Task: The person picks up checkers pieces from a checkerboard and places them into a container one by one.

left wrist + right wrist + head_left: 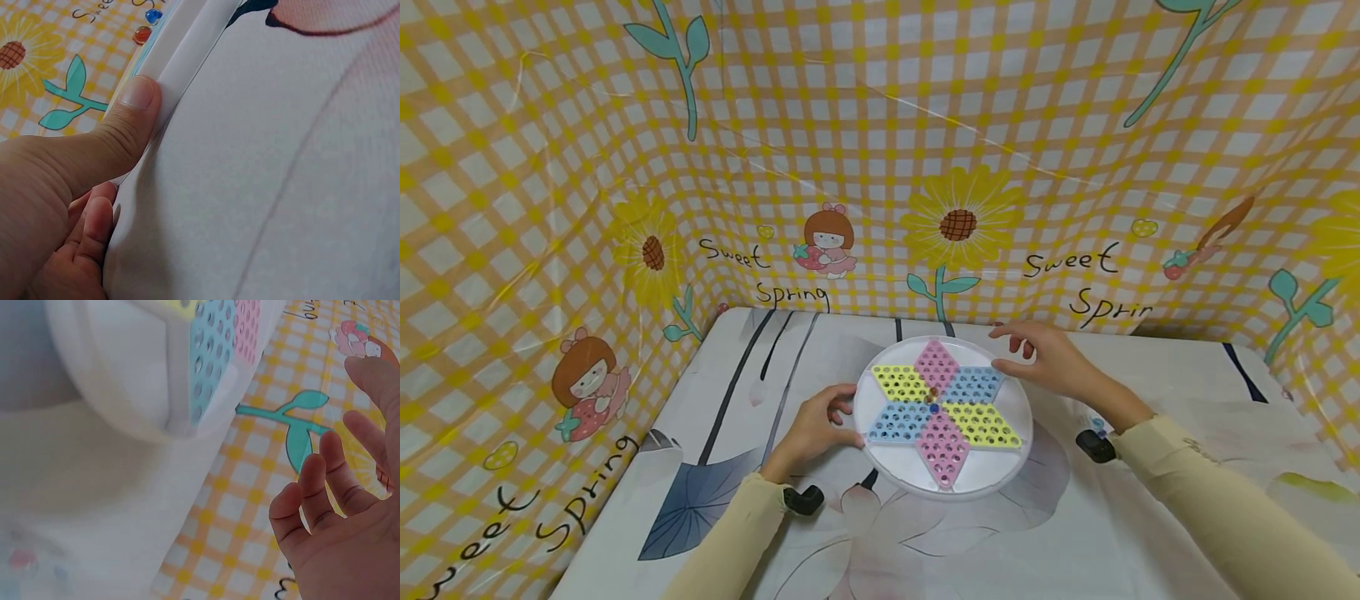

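A round white Chinese checkers board (880, 468) lies on the table, its star of pink, yellow and blue points dotted with holes. Near the star's centre sit a blue marble (934, 408) and an amber one (932, 393). My left hand (816, 423) holds the board's left rim; in the left wrist view its thumb (136, 94) presses against the white edge, the other fingers curled lower down. At the upper right rim, my right hand (1037, 357) is held with fingers spread and slightly bent. The right wrist view shows this hand (344, 519) apart from the board, holding nothing.
The table (805, 350) has a pale cloth with flower and leaf prints. Behind and to the left hangs a yellow checked sheet (865, 133). Small blue and clear items (1097, 423) lie by my right wrist. Each wrist wears a black camera (803, 500).
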A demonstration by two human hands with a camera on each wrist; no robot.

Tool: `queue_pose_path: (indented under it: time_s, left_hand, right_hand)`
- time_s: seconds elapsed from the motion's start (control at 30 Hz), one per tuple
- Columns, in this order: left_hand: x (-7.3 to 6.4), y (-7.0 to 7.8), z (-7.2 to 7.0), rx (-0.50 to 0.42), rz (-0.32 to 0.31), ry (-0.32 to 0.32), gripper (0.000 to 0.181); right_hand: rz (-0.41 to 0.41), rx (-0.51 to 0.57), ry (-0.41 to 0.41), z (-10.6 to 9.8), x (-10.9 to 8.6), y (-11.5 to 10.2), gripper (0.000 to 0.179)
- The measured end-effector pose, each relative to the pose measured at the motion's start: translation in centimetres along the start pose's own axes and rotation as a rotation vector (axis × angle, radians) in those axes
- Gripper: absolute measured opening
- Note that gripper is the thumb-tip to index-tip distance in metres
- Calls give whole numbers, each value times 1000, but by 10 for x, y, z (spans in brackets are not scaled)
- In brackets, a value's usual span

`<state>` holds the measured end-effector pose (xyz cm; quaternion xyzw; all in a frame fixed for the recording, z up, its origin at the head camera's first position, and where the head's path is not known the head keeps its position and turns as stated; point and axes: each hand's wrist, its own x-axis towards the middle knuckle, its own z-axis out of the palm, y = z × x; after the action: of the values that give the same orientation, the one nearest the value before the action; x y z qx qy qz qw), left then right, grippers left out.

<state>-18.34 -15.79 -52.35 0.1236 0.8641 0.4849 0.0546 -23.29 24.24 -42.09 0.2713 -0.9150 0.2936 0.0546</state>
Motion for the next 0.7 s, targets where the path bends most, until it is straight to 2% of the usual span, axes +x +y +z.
queue_pose_path:
  time_s: [0.27,0.5,0.7]
  left_hand:
    - [1,-1,0,0,-1,-2,86]
    - [2,-2,1,2,-4,-1,86]
    - [2,-4,0,7,2,2,86]
  right_hand:
    - [-19,26,-44,22,15,-7,43]
    - [-68,43,-44,36,25,-11,42]
    - [-47,57,-83,45,31,-14,40]
